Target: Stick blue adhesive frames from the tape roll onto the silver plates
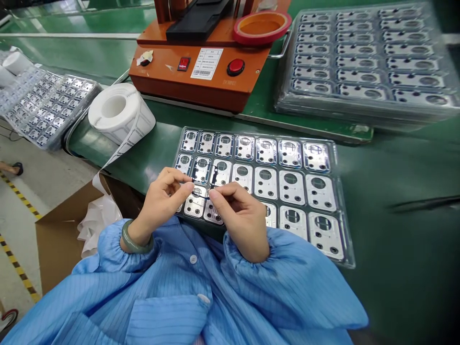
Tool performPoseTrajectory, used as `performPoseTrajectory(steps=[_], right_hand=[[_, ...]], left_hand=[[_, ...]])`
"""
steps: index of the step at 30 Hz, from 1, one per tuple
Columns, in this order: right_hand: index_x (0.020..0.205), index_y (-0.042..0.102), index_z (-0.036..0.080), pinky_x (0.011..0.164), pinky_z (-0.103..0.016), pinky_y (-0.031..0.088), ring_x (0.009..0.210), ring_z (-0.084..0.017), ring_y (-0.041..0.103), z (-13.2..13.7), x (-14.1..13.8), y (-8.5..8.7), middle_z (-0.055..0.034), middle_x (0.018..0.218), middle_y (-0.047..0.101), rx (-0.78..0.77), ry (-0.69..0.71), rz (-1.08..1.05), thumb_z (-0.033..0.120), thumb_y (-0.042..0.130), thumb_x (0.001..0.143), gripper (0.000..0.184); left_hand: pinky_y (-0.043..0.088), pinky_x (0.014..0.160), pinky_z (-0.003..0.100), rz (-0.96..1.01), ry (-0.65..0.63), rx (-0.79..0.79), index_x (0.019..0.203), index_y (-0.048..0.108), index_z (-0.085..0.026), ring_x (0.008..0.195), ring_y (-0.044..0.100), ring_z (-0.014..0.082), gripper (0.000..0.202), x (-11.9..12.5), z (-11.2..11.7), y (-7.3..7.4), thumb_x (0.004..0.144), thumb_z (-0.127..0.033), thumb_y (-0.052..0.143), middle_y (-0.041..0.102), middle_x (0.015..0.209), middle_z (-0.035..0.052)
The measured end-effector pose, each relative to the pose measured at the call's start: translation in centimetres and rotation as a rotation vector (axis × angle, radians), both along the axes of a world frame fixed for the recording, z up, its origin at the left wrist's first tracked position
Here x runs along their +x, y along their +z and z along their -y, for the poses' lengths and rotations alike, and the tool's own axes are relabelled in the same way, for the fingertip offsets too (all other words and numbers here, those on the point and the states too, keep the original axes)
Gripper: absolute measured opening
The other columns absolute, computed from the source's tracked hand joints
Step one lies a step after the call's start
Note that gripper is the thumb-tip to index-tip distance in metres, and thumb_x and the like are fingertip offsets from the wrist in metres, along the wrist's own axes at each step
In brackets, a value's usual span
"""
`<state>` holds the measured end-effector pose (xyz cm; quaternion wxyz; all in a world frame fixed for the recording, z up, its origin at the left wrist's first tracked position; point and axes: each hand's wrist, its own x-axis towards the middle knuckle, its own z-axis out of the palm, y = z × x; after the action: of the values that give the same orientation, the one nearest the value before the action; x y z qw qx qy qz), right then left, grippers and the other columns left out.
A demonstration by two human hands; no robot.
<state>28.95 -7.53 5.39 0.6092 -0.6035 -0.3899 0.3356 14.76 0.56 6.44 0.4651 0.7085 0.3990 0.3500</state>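
Green worktop (388, 167): runs beneath the machine, trays and label roll.
Stack of clear plastic trays (366, 69): stands at the far right, loaded with silver plates.
Orange metal machine (212, 91): sits at the far side, with a red button and a red switch on its front.
Clear plastic tray (347, 239): lies right in front of the person, holding rounded rectangular silver metal plates (299, 188) in three rows; the hands hide some.
Roll of white labels (133, 115): rests left of the tray, its strip trailing over the worktop's edge.
Left hand (163, 201): thumb and index finger pinched together on the frame's left side.
Right hand (240, 211): thumb and index finger closed on the frame's right side, other fingers curled.
Thin black frame-like piece (214, 176): held between both hands, over the tray's left part.
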Motion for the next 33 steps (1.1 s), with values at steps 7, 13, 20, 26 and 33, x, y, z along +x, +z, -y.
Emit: performPoseTrajectory(steps=[7,13,20,26,33], right_hand=[[0.072,0.063,0.020,0.053,-0.025,0.042,0.056,-0.011,0.050,0.0,0.3,0.2,0.0017,0.067,0.058,-0.043,-0.030,0.105,0.030,0.062,0.082,0.015],[0.078,0.065,0.020,0.060,-0.028,0.045,0.060,-0.012,0.054,0.0,2.1,1.2,-0.0007,0.074,0.063,-0.076,-0.040,0.442,0.032,0.058,0.087,0.016],[0.080,0.066,0.021,0.064,-0.030,0.045,0.063,-0.015,0.058,0.0,3.8,-0.5,-0.0018,0.076,0.064,-0.194,-0.105,0.520,0.041,0.054,0.086,0.024],[0.076,0.067,0.022,0.066,-0.034,0.045,0.067,-0.021,0.061,-0.6,3.9,-0.7,-0.0053,0.076,0.066,-0.319,-0.120,0.556,0.053,0.048,0.080,0.036],[0.072,0.064,0.029,0.062,-0.041,0.044,0.065,-0.025,0.061,-0.9,4.2,-0.7,-0.0070,0.076,0.068,-0.433,-0.158,0.529,0.062,0.049,0.071,0.036]], left_hand=[[0.043,0.058,0.023,-0.002,-0.003,0.020,0.076,0.064,-0.018,0.070,0.053,0.0102,0.010,0.6,0.1,0.0,0.081,-0.026,0.066,0.055,0.082,0.0019],[0.044,0.057,0.023,-0.049,0.013,0.077,0.074,0.064,-0.018,0.065,0.052,0.0087,0.009,2.1,-0.2,0.7,0.081,-0.023,0.065,0.056,0.081,0.0011],[0.046,0.069,0.026,-0.157,-0.045,0.148,0.075,0.064,-0.018,0.075,0.055,0.0120,0.008,4.2,-0.8,0.0,0.082,-0.021,0.064,0.058,0.080,0.0016],[0.047,0.076,0.028,-0.242,-0.071,0.088,0.077,0.065,-0.018,0.085,0.058,0.0148,0.011,5.0,-1.3,-0.9,0.084,-0.025,0.061,0.060,0.084,0.0024],[0.049,0.081,0.028,-0.274,-0.070,0.102,0.076,0.065,-0.019,0.086,0.059,0.0155,0.011,5.2,-1.5,-1.1,0.084,-0.027,0.062,0.060,0.085,0.0030]])
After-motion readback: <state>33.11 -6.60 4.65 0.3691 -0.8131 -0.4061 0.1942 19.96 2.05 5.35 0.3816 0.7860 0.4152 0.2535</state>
